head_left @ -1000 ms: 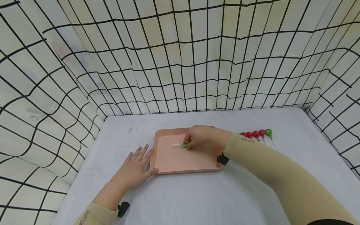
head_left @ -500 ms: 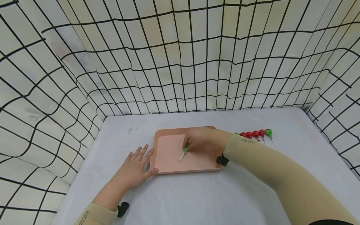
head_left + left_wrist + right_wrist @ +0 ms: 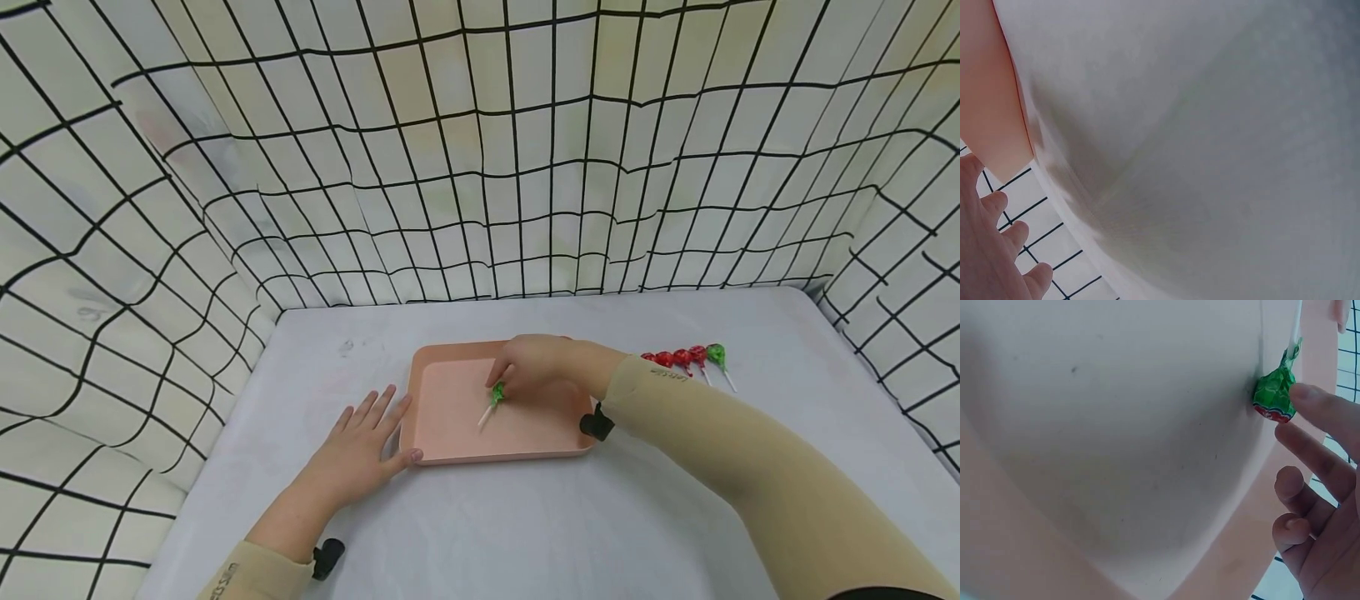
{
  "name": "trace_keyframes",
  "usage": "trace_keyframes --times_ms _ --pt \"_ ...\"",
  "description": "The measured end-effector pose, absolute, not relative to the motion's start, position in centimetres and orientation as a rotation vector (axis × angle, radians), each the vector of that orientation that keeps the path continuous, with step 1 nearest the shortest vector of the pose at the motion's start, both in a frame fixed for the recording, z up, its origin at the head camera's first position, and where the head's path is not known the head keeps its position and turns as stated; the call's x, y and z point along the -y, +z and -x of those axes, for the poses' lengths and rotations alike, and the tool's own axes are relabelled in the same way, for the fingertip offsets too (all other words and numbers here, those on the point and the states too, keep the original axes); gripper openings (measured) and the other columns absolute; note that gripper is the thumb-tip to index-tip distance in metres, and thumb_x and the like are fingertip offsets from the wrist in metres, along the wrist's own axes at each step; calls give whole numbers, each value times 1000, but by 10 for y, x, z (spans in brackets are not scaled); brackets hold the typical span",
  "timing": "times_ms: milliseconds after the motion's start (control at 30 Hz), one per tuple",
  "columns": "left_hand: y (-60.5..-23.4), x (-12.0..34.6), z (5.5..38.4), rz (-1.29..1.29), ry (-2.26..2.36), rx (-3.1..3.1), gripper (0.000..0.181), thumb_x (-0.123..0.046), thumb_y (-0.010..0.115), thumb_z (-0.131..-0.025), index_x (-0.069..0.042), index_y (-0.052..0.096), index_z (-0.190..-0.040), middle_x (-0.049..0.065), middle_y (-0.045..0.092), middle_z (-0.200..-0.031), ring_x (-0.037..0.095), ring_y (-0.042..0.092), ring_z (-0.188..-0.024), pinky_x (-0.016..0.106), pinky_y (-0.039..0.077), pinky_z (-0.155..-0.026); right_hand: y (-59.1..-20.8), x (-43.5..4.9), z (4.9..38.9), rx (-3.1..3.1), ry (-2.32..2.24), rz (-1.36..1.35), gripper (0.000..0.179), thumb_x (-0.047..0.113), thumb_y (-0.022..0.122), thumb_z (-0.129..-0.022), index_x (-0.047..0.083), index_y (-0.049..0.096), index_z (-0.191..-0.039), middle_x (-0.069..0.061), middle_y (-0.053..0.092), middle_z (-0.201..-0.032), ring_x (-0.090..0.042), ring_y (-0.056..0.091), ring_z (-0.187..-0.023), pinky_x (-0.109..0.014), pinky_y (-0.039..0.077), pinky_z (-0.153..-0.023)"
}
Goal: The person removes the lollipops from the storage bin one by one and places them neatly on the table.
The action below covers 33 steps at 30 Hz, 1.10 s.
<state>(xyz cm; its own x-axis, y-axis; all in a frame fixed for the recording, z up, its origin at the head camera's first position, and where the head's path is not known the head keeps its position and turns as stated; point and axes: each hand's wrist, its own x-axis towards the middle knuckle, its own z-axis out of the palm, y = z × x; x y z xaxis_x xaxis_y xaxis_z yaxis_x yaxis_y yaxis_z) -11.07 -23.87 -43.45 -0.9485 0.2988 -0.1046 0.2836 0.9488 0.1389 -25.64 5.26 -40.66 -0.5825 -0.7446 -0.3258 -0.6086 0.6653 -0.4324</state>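
A green-wrapped lollipop (image 3: 497, 395) lies in the pink tray (image 3: 435, 433), its white stick slanting toward the tray's front. My right hand (image 3: 536, 360) is just above its candy end. In the right wrist view, thumb and index finger stand apart at the edge of the lollipop (image 3: 1274, 394), the thumb overlapping the wrapper, and the other fingers are loosely bent. My left hand (image 3: 360, 458) lies with fingers spread beside the tray's left side, its thumb touching the front left corner. The left wrist view has these fingers (image 3: 1017, 234) close to the tray wall (image 3: 991, 87).
Right of the tray, a row of lollipops (image 3: 681, 358), several red and a green one at the end, lies on the white tabletop (image 3: 562, 525), partly hidden by the right sleeve. White walls with a black grid (image 3: 525, 167) stand behind and at both sides.
The lollipop's stick has swung from pointing left to pointing toward the front. My right fingers have loosened and drawn back slightly, showing more of the green wrapper. The left hand has stayed still.
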Motion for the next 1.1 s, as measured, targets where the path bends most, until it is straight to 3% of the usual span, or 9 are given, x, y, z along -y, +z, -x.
trace_keyframes --times_ms 500,900,1100 --pt "-436 239 111 -443 197 -2975 89 -70 49 -91 -18 25 -159 12 18 -164 39 16 -149 62 14 -118 -412 -51 254 -2394 -428 1004 20 25 74 -91 25 78 -111 14 67 -100 -7 58 -96 -27 47 -91" --pt "-436 239 111 -437 198 -2969 88 -67 53 -92 -18 25 -159 12 16 -165 38 16 -150 62 13 -118 -410 -49 253 -2351 -433 1039 32 2 66 -87 21 79 -109 11 69 -111 -9 58 -101 -25 48 -92" --pt "-434 238 109 -442 213 -2980 86 -65 53 -93 -18 25 -159 12 18 -164 39 17 -149 62 13 -118 -409 -49 252 -2355 -431 964 38 -1 60 -88 24 79 -109 11 68 -116 -7 56 -104 -25 48 -90"
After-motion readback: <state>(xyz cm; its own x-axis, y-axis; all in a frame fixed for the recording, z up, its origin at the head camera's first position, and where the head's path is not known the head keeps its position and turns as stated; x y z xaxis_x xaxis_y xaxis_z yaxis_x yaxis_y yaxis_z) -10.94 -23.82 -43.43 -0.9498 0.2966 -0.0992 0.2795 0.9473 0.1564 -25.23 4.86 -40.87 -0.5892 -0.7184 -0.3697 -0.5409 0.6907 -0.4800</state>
